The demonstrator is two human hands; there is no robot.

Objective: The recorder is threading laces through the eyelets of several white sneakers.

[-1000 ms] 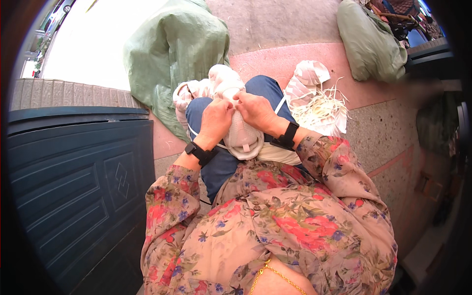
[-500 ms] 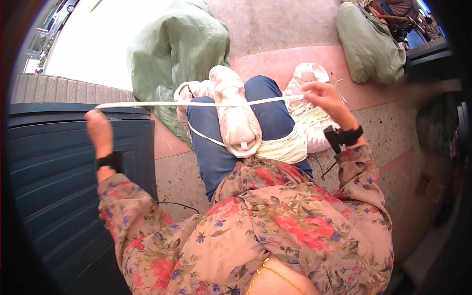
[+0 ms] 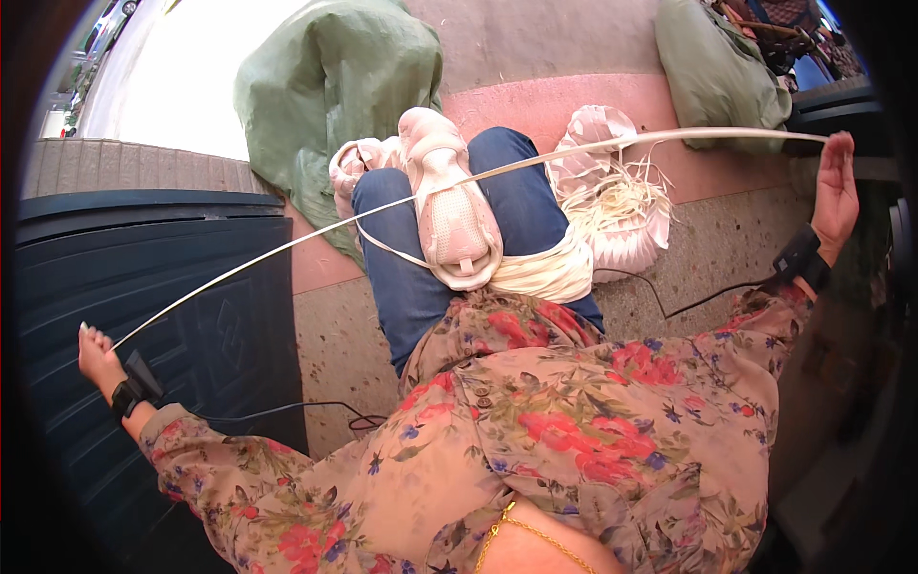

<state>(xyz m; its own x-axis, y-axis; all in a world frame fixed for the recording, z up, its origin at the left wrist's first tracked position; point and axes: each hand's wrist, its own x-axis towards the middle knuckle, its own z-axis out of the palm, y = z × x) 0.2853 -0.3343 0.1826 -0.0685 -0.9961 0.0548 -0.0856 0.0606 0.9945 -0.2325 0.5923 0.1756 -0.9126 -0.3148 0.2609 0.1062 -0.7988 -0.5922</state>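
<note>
A pale pink sneaker (image 3: 462, 225) lies on my lap between my thighs, its toe pointing away from me. A long cream shoelace (image 3: 535, 165) runs taut across the sneaker's upper; whether it passes through eyelets I cannot make out. My left hand (image 3: 98, 356), far out to the lower left, is closed on one end. Out at the far right, my right hand (image 3: 836, 196) grips the other end near its fingertips, higher than the left. A bundle of cream laces (image 3: 550, 275) drapes over my right thigh.
More pink shoes (image 3: 626, 239) with tangled laces lie right of my knees, and another pink shoe (image 3: 361, 158) is left of the lap. Green sacks (image 3: 335, 86) stand ahead on the left and right. A dark blue panelled door (image 3: 191, 287) is at left. Black cables run from my wristbands.
Both hands have spread far apart, the left down and outward, the right outward to the right. More lace now stretches between them, slanting up to the right. The sneaker stays on the lap.
</note>
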